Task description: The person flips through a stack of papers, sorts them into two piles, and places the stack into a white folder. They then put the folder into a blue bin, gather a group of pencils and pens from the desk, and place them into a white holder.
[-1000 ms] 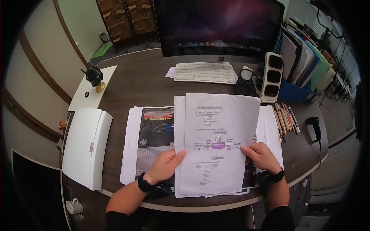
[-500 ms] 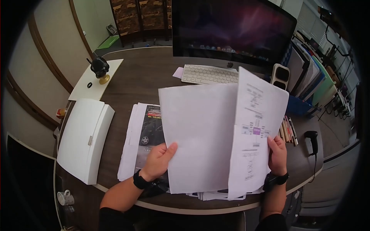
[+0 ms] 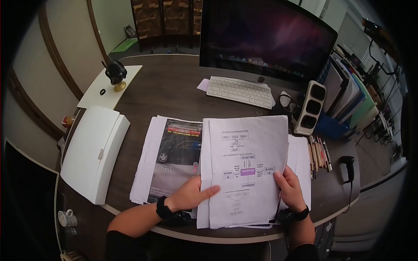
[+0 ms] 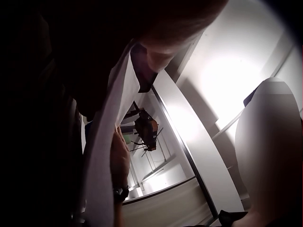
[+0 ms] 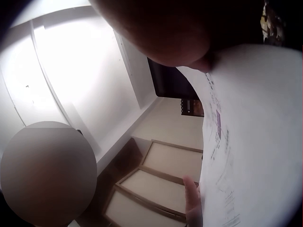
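Several printed white sheets point(image 3: 248, 148) are held up over the desk, the top one showing diagrams and a purple box. My right hand point(image 3: 291, 192) pinches their right edge, thumb on the front. At the left edge is my left hand point(image 3: 190, 195), its thumb reaching over the page and the other fingers hidden behind. Underneath lie more papers point(image 3: 146, 165), with a dark page picturing a car point(image 3: 179, 148) on top at the left. The sheets point(image 5: 255, 127) also fill the right side of the right wrist view.
A white keyboard point(image 3: 238, 91) and a monitor point(image 3: 265, 39) stand at the back. To the right are a three-part holder point(image 3: 312, 106), pencils point(image 3: 318, 156), a blue file box point(image 3: 331, 124) and a black corded device point(image 3: 347, 167). A white box point(image 3: 91, 152) sits on the left.
A sheet held half turned at the right, with a blank page beside it, has come back left, so the diagram page faces up again. Both hands have lowered; the left thumb now reaches further over the page.
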A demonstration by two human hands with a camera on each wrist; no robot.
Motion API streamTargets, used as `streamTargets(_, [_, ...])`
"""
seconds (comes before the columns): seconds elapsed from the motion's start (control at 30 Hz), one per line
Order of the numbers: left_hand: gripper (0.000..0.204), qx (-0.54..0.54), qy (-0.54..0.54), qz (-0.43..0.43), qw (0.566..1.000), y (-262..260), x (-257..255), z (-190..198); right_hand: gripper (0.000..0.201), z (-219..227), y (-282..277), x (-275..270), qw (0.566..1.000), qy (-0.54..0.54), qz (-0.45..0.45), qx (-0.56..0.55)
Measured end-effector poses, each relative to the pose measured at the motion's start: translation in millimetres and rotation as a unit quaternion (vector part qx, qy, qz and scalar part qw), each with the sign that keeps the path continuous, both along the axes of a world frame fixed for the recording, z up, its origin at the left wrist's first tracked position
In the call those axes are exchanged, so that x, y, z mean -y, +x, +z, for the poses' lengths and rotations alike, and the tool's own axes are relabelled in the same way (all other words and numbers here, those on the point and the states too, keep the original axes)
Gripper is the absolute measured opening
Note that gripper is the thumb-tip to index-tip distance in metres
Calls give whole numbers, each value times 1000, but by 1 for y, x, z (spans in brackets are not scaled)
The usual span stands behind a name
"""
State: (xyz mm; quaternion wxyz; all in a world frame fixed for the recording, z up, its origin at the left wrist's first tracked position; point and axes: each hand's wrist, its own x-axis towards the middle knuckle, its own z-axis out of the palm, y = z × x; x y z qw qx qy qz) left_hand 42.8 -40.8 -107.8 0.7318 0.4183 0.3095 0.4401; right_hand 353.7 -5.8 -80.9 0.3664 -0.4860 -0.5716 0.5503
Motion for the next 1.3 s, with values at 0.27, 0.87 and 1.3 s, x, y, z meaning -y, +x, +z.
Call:
streamTargets(0.27, [31,-127,149,101,975,-5,7,12,31,10,-2,18,992,101,33,-70])
streamTargets(0.87, [43,-181,238,-28,954,2,7,7,34,7,-5,20,985,151,62,64])
streamTargets(1.3, [51,-611,473,19,635,-24,13,48,32,1,20,-10,982,13,-106,-158])
